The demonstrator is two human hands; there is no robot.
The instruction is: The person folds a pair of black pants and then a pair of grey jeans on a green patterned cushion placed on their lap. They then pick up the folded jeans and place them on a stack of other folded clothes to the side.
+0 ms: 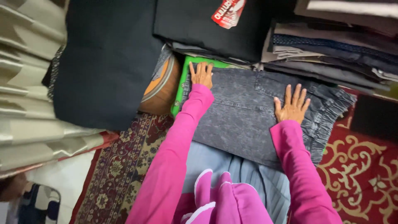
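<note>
Both the left hand (pixel 202 74) and the right hand (pixel 292 105) press flat with fingers spread on grey washed jeans (pixel 248 116) lying over a patterned red rug (pixel 360 174), hemmed in by stacked folded fabrics (pixel 331 45), a dark cloth (pixel 103 62) and a green board (pixel 186 70).

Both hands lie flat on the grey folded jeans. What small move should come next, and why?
Probably slide the right hand outward toward the elastic waistband, smoothing the grey jeans. That gathered edge looks bunched, while the denim near the left hand already lies flat, so the right side seems to need pressing.
</note>
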